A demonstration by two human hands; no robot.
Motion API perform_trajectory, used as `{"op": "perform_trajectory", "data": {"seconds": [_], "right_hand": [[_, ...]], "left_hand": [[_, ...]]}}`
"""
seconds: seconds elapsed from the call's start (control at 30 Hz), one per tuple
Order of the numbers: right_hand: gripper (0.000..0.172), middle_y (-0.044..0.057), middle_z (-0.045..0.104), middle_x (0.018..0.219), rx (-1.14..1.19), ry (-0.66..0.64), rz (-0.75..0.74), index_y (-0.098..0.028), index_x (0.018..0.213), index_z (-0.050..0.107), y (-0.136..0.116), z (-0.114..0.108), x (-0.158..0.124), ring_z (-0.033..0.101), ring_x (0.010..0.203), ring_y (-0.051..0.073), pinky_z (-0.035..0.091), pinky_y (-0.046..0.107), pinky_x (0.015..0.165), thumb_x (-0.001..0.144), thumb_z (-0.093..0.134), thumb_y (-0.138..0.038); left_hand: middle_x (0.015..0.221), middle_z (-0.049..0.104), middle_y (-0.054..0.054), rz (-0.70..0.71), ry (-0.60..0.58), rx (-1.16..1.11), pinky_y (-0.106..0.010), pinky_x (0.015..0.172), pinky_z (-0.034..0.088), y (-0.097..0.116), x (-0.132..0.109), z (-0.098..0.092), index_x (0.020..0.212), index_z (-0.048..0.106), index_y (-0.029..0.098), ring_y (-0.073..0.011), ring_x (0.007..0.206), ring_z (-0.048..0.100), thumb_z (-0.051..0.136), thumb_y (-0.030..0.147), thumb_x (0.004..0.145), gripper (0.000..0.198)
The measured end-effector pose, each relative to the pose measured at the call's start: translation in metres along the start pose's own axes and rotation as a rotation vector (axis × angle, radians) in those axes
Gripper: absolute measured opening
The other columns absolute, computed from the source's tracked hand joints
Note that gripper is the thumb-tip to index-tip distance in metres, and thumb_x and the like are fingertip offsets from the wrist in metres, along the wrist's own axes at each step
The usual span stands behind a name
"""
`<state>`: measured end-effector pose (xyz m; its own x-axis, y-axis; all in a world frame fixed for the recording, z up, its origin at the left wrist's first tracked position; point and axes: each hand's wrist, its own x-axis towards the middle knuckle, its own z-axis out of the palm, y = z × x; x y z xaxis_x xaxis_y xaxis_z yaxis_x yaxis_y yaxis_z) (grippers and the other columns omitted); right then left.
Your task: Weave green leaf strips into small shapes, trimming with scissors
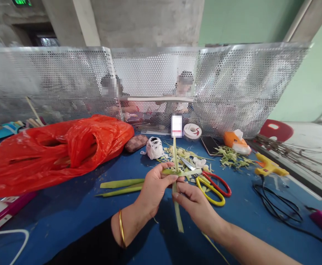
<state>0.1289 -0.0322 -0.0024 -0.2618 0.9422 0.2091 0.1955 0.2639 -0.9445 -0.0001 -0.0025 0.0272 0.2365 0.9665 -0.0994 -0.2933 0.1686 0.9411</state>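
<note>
Both hands hold a cross-shaped piece of folded green leaf strips above the blue table. My left hand (157, 184) pinches the folded middle between thumb and fingers. Close beside it, my right hand (191, 200) grips the leaf strip (178, 217) that hangs down toward me, thumb on top. Another strip end (174, 152) points away from me, and one (191, 172) sticks out to the right. Scissors (210, 186) with one red and one yellow handle lie just beyond my right hand. Loose green leaf strips (122, 183) rest left of my left hand.
A red plastic bag (105, 138) covers the left side, near a brown checked pouch (136, 142). Behind the scraps stand white string (154, 148), a ribbon spool (192, 131), a phone (211, 144) and a tissue pack (237, 142). A yellow glue gun (270, 166) with black cord lies right. A perforated metal screen (155, 66) borders the back.
</note>
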Motion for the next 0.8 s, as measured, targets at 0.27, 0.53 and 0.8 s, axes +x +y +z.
{"op": "perform_trajectory", "data": {"seconds": [0.27,0.53,0.8], "right_hand": [[0.03,0.002,0.056,0.07,-0.561,0.169,-0.209,-0.021,0.069,0.052,-0.022,-0.019,-0.007,0.051,0.065,0.016,0.037,0.028,0.062,0.096,0.042,-0.032],[0.014,0.0,0.07,0.08,-0.788,0.196,-0.288,-0.024,0.084,0.062,-0.017,-0.047,0.007,0.062,0.076,0.019,0.032,0.043,0.098,0.093,0.052,-0.027],[0.022,0.0,0.061,0.065,-0.712,0.153,-0.22,-0.022,0.071,0.053,-0.015,-0.03,0.002,0.056,0.068,0.017,0.04,0.034,0.079,0.092,0.047,-0.021]], "left_hand": [[0.069,0.073,-0.005,0.059,0.029,0.129,-0.027,0.071,0.05,0.011,0.007,-0.008,0.098,0.058,0.014,-0.0167,0.069,0.069,0.065,0.022,0.078,0.023],[0.07,0.069,-0.003,0.075,-0.13,0.215,-0.027,0.071,0.05,0.01,0.002,-0.005,0.099,0.059,0.014,-0.0136,0.065,0.064,0.065,0.023,0.079,0.023],[0.059,0.054,0.006,0.058,-0.065,0.294,-0.019,0.043,0.029,0.001,0.003,-0.004,0.101,0.06,0.015,-0.0063,0.044,0.043,0.068,0.027,0.075,0.029]]}}
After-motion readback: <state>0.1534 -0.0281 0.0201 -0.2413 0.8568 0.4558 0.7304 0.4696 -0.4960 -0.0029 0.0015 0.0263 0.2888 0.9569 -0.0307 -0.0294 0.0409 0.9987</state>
